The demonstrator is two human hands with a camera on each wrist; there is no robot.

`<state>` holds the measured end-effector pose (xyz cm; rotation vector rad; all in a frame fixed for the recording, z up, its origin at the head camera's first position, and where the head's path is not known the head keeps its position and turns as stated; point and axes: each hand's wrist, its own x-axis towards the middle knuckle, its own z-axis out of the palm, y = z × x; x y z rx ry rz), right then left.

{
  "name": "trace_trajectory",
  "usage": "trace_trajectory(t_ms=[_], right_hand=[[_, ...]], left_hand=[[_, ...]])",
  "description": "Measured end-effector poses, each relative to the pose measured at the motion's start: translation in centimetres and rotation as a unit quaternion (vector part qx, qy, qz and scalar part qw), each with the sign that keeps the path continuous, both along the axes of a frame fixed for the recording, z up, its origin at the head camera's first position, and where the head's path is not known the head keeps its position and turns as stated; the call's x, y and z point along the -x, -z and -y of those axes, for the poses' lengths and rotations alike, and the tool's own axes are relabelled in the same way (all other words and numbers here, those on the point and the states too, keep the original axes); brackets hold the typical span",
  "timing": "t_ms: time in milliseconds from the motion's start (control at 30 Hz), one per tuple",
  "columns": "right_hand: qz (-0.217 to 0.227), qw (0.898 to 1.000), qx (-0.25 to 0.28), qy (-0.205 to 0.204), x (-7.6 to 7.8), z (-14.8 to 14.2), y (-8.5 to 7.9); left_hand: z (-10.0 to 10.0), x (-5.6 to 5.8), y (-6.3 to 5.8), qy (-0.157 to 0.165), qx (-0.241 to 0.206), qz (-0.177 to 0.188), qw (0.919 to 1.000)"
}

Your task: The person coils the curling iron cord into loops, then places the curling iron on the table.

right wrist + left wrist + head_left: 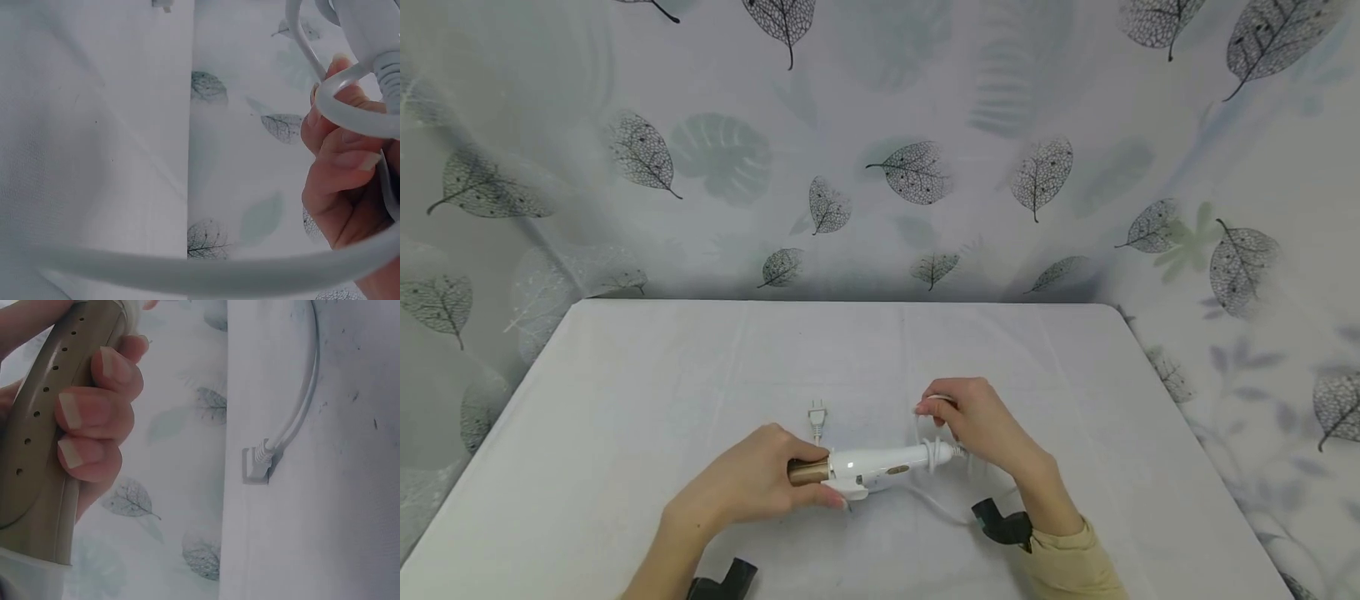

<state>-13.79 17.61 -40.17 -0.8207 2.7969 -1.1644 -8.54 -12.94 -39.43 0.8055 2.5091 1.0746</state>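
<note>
A curling iron with a white handle (880, 461) and a gold-brown barrel (44, 444) lies across the front middle of the table view. My left hand (760, 479) grips its barrel, fingers curled round it. The white cord (206, 272) leaves the handle's right end, and some of it loops round the handle there. My right hand (988, 427) pinches a stretch of that cord just above and beyond the handle's end. Behind the iron, the two-pin plug (817, 417) lies on the table, prongs pointing away from me.
The white-covered table (685, 358) ends at a back edge against a leaf-patterned curtain (865, 125). A slack length of cord (932, 504) runs on the table in front of the iron. Black bands (1003, 527) sit on the wrists.
</note>
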Motion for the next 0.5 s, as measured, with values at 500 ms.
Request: trace_trajectory(t_ms=[500], right_hand=[[-0.151, 0.987, 0.047, 0.033, -0.06, 0.84, 0.55]], left_hand=[[-0.12, -0.08, 0.19, 0.000, -0.002, 0.013, 0.9999]])
